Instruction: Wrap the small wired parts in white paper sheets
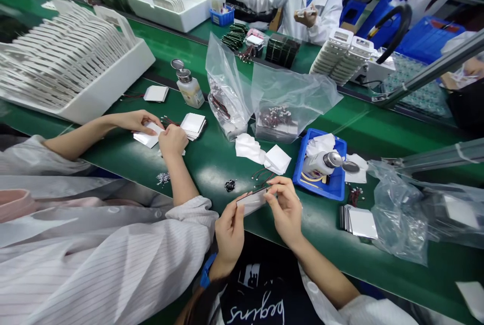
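Note:
My left hand (230,226), with a blue band at the wrist, pinches the left end of a thin white panel (252,202) with a dark edge. At its other end, the thumb and fingers of my right hand (284,209) are closed on the panel's corner. Thin dark red wires (261,174) with small white ends lie just beyond the panel. A small heap of black bits (230,185) sits on the green bench left of it. Behind my right hand are a stack of white square sheets (278,159) and a crumpled white tissue (249,147).
A blue tray (336,191) holds a pump bottle (319,164). White panels (361,221) are stacked at right beside plastic bags (401,214). On the left, a co-worker's hands (173,141) handle another white panel. Clear bags (278,123) of wired parts stand ahead; another person sits opposite.

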Available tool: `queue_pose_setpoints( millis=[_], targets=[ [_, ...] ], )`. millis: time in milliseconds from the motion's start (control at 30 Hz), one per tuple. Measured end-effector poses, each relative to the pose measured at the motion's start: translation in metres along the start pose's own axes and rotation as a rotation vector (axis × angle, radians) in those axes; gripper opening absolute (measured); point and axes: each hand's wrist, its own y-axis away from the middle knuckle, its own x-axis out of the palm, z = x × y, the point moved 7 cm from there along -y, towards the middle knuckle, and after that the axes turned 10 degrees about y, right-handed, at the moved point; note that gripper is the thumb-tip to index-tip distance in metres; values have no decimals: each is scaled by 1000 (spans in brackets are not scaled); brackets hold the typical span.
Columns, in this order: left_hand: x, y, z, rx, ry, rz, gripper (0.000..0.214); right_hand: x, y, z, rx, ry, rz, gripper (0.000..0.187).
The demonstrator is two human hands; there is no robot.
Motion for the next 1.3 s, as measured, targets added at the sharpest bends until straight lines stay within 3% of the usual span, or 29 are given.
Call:
queue_pose_setpoints(
  millis=[467, 733, 833, 967, 1033, 1100, 1200, 1300],
  targets=[
    [-5, 4, 19, -123, 25, -15, 33, -10, -2, -17, 169, -285, -162, 11],
    [-4, 4, 19, -126, 40, -22, 35, -10, 0, -20, 210, -314, -179, 13],
    [-6, 3, 19, -141, 21, -29, 37, -17, -3, -19, 204, -315, -199, 15],
    [-22, 6, 25, -181, 54, -105, 37, -35, -13, -15, 152, -324, -255, 15],
    [-32, 13, 27, -184, 43, -115, 36, -33, -16, -15, 130, -300, -216, 14],
    [-38, 24, 27, -171, -9, -80, 33, -18, -15, -18, 107, -268, -107, 11],
    [-42, 42, 28, -153, -79, 7, 30, 20, -8, -20, -45, -137, 150, 1],
    [-42, 54, 28, -158, -68, 89, 29, 57, -2, -21, -242, 130, 353, 7]
  ],
)
